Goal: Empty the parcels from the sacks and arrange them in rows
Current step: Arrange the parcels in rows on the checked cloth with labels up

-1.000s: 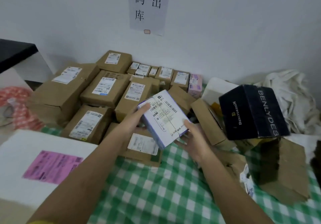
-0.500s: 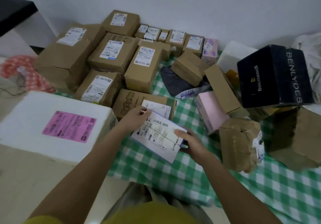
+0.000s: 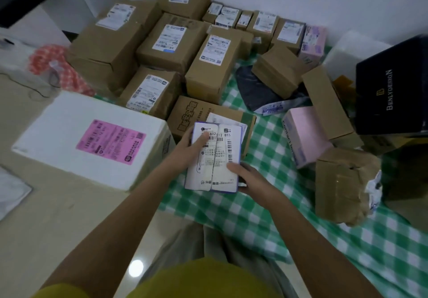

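Both hands, my left hand [image 3: 193, 146] and right hand [image 3: 245, 177], grip the white-labelled parcel [image 3: 214, 159], now lowered from chest height to just above the checked cloth [image 3: 254, 216] beside the flat brown box [image 3: 192, 112], so I judge it is about to join the row.

Two pink boxes [image 3: 303, 135], one black [image 3: 393, 89].

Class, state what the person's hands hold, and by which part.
A small white-labelled parcel: left hand on its left edge, right hand at its lower right corner.
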